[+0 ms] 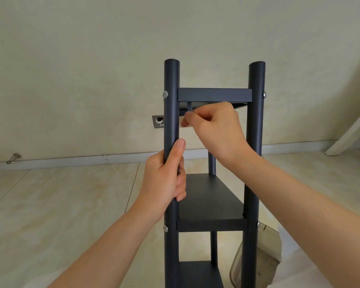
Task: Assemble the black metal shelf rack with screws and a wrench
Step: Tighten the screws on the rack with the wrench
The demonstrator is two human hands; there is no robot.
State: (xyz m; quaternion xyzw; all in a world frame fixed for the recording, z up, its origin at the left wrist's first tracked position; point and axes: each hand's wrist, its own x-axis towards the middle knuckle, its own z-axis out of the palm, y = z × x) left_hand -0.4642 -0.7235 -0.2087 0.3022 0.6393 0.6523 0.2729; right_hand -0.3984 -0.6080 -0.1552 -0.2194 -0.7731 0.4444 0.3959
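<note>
Nearest, the left hand [164,177] grips with its fingers clenched round the front-left post [171,80] of the black shelf rack [208,196], which stands upright on the floor [71,204]. At 1 o'clock from it, the right hand [214,125] pinches a small wrench [189,106] beneath the top shelf [214,95].

I see through one wide camera on the head, facing forward and almost level. It is near the standing rack [214,95], with the wall [81,59] and the floor [60,204] behind it.
</note>
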